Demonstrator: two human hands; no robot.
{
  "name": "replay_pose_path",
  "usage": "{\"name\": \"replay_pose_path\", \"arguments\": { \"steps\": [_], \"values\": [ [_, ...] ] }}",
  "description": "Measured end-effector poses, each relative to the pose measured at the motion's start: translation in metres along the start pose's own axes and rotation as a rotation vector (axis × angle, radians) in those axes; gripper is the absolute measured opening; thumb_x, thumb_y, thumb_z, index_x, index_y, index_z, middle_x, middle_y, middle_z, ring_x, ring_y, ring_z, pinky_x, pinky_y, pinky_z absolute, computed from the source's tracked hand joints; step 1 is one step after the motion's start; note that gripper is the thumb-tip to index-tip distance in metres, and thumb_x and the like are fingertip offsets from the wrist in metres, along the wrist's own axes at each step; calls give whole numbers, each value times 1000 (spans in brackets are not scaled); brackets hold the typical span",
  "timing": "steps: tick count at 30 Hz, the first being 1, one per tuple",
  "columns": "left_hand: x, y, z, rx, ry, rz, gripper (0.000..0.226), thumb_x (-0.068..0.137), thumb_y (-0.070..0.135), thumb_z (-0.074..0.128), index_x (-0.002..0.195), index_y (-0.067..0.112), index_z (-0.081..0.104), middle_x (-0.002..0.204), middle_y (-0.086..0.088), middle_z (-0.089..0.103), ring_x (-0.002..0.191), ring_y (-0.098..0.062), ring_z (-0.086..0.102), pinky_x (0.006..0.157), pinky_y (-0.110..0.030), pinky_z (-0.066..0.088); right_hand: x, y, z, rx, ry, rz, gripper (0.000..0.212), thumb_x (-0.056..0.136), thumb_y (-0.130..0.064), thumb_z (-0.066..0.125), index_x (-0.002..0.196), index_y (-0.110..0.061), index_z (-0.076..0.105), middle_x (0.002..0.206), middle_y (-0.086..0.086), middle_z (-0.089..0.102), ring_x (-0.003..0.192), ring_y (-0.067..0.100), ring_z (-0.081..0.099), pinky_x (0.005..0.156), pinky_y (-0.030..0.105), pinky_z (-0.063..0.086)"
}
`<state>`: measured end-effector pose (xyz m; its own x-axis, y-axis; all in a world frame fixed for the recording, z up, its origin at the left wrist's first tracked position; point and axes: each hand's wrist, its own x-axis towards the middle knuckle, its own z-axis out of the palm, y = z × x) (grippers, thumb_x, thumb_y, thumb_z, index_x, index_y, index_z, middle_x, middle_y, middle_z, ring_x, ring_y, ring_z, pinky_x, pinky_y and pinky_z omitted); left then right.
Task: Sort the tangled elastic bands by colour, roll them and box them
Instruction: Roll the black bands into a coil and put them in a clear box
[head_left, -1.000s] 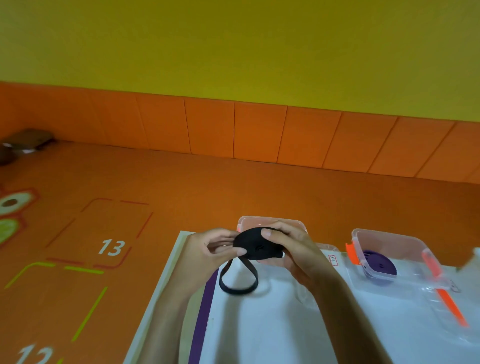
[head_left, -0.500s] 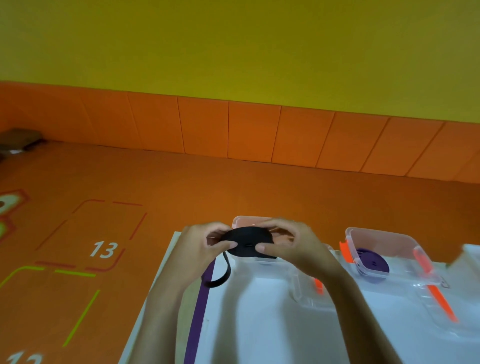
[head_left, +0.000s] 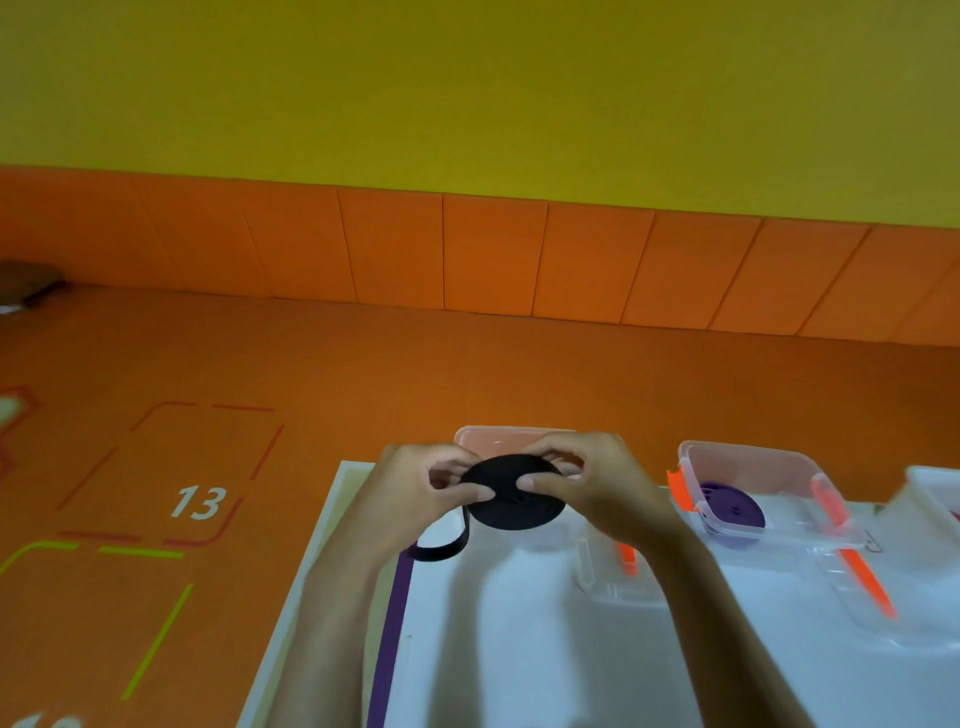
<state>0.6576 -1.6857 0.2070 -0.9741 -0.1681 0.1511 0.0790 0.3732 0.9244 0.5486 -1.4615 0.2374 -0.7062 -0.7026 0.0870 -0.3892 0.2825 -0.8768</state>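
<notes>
White tabletop (head_left: 519, 649) fills the near field, and we note a purple band (head_left: 389, 618) lying flat along its left side. Above it, our left hand (head_left: 415, 488) and right hand (head_left: 602, 493) both pinch a black roll (head_left: 511, 499) between thumb and curled fingers, its loose tail (head_left: 441, 552) hanging below. Just behind the roll sits a clear box (head_left: 509, 430). To the right, a second box (head_left: 748, 453) holds a purple roll (head_left: 732, 506). Beyond lie orange floor (head_left: 363, 374) and yellow wall (head_left: 467, 93).

One black roll (head_left: 511, 501), one purple roll (head_left: 732, 512), two clear boxes (head_left: 511, 434) (head_left: 748, 457).
</notes>
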Motion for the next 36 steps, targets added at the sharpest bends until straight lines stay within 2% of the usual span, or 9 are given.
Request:
{"name": "replay_pose_path", "arguments": {
  "steps": [4, 8, 11, 18, 22, 25, 28, 33, 36],
  "values": [
    [-1, 3, -1, -152, 24, 6, 29, 79, 39, 91, 107, 39, 83, 105, 10, 83, 101, -11, 80, 88, -19, 60, -6, 7, -3, 243, 160, 7, 18, 90, -5, 81, 102, -19, 82, 99, -5, 82, 93, 12, 78, 74, 26, 63],
    [-1, -1, -3, -64, -1, -41, 26, 77, 43, 90, 101, 39, 83, 100, 13, 83, 95, -8, 80, 82, -19, 60, -11, 14, 2, 177, -52, 61, 23, 91, -10, 81, 112, -18, 75, 107, -5, 79, 102, 8, 75, 84, 25, 62],
    [-1, -4, 5, -57, -34, -31, 23, 80, 37, 90, 101, 38, 82, 99, 13, 83, 95, -7, 80, 81, -15, 58, -8, 15, 10, 97, -76, 67, 14, 93, -14, 80, 106, -19, 76, 97, -7, 79, 91, 5, 74, 76, 18, 58],
    [-7, -12, 19, -350, 297, -3, 34, 77, 40, 94, 90, 18, 71, 76, -14, 72, 83, -28, 74, 77, -38, 59, -8, 16, 14, 413, 181, 50, 11, 90, -30, 78, 99, -24, 81, 109, -5, 80, 94, 15, 77, 64, 28, 61],
    [-7, -15, 23, -399, 360, -6, 23, 80, 35, 91, 82, 19, 73, 92, -11, 81, 90, -37, 77, 89, -59, 60, -5, 17, 22, 487, 217, 89, 18, 85, -34, 80, 98, -21, 82, 122, -1, 76, 102, 21, 77, 65, 33, 63],
    [-5, -17, 25, -401, 324, -64, 19, 81, 30, 91, 90, 19, 78, 85, -13, 80, 92, -37, 77, 98, -56, 60, -3, 23, 27, 502, 319, 174, 13, 87, -28, 84, 100, -23, 83, 125, 1, 75, 114, 26, 72, 67, 34, 63],
    [-4, -23, 29, -390, 308, -112, 17, 82, 17, 93, 94, 20, 81, 81, -13, 80, 92, -32, 78, 98, -47, 60, -6, 26, 28, 469, 330, 194, 7, 93, -21, 81, 97, -26, 81, 107, -3, 81, 100, 25, 77, 68, 33, 65],
    [-7, -33, 19, -424, 254, -141, 22, 74, 24, 95, 93, 22, 85, 93, -8, 83, 93, -24, 81, 84, -29, 61, -10, 25, 1, 233, -53, 244, 34, 90, -43, 80, 106, -13, 78, 100, 6, 82, 98, 22, 78, 83, 30, 63],
    [-6, -35, 18, -461, 179, -140, 27, 70, 29, 95, 93, 19, 83, 96, -9, 83, 94, -23, 81, 81, -23, 61, -12, 28, -4, 329, -58, 284, 34, 91, -44, 78, 101, -11, 78, 99, 11, 81, 96, 23, 79, 77, 33, 66]
  ]
}}
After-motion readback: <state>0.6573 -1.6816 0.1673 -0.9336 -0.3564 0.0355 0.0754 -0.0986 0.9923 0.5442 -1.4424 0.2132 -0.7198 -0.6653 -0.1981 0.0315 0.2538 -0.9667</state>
